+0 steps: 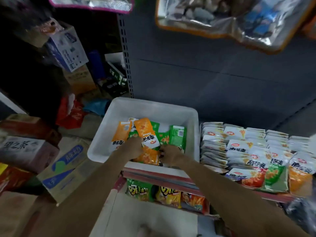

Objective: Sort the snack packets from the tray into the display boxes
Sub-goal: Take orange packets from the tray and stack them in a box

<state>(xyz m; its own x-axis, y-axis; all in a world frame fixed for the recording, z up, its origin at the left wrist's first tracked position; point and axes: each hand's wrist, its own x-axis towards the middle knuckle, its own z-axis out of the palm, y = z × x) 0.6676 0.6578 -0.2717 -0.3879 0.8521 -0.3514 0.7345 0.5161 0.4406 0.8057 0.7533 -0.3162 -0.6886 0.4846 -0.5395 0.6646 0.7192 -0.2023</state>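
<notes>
A white plastic tray (150,106) sits on the shelf and holds several orange and green snack packets. My left hand (135,147) grips an upright orange packet (145,130) by its lower white end. My right hand (169,153) is down among the packets beside a green packet (177,137), its fingers curled on dark packet edges; what it holds is hard to tell. To the right, display boxes (256,151) stand filled with rows of white, red, green and orange packets.
Bigger snack bags (164,194) stand on the lower shelf under the tray. Cardboard cartons (65,170) are stacked on the floor to the left. Foil-lined bags (230,19) hang above against the grey shelf back.
</notes>
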